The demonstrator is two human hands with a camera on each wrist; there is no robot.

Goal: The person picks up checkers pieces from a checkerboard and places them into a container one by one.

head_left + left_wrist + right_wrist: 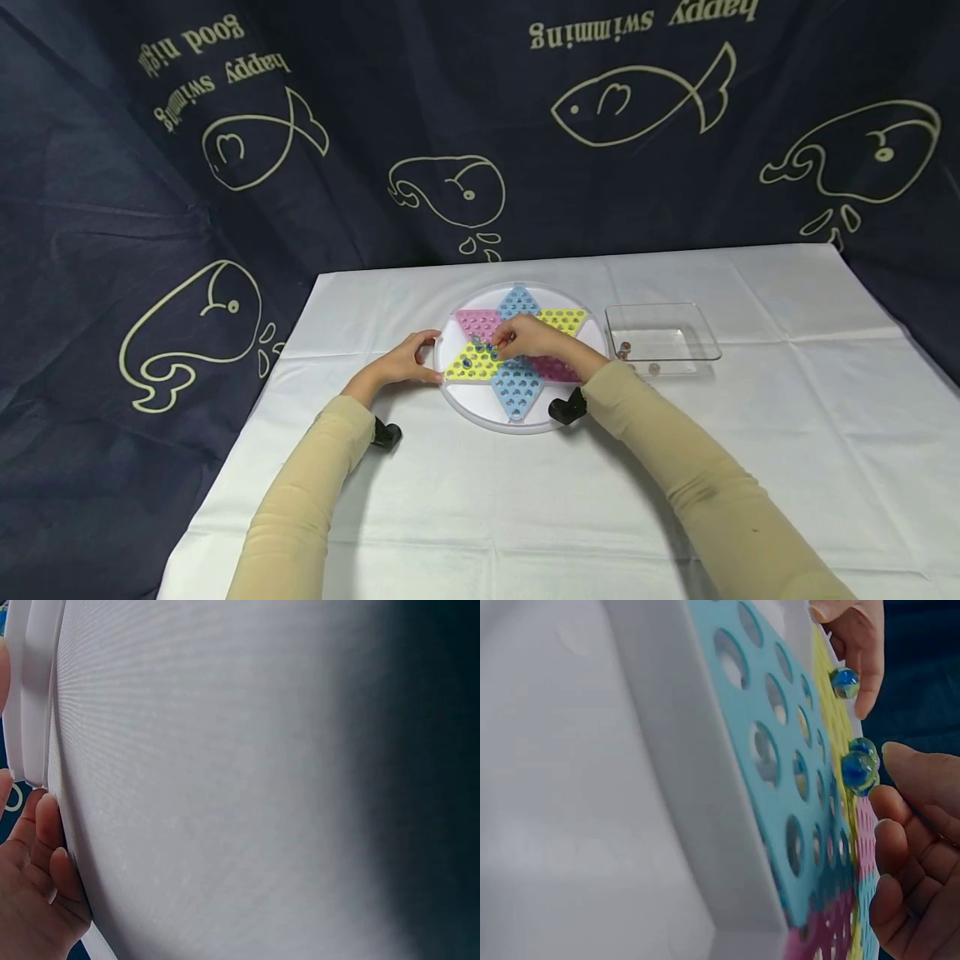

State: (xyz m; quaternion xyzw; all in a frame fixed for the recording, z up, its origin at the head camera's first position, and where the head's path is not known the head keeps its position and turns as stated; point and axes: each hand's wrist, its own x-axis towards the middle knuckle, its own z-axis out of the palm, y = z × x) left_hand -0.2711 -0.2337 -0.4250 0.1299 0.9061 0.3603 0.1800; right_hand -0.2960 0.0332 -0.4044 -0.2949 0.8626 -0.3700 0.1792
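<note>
A round white Chinese checkers board (pixel 472 408) with a star of blue, pink and yellow hole panels lies on the table. My left hand (pixel 407 360) rests against its left rim, thumb and fingers spread apart. In the left wrist view, the fingertips (pixel 48 802) touch the edge of the board. Over the yellow panel (pixel 461 372), my right hand (pixel 528 337) pinches a blue-green glass marble (pixel 860 771) at its fingertips. Another marble sits close behind that one. One more marble (pixel 844 682) rests on the yellow panel nearer my left hand.
A clear rectangular box (pixel 675 337) stands right of the board, with several brownish marbles (pixel 625 347) at its left end. A white cloth (pixel 450 500) covers the table. Behind it hangs a dark blue curtain (pixel 360 83) with fish and whale drawings.
</note>
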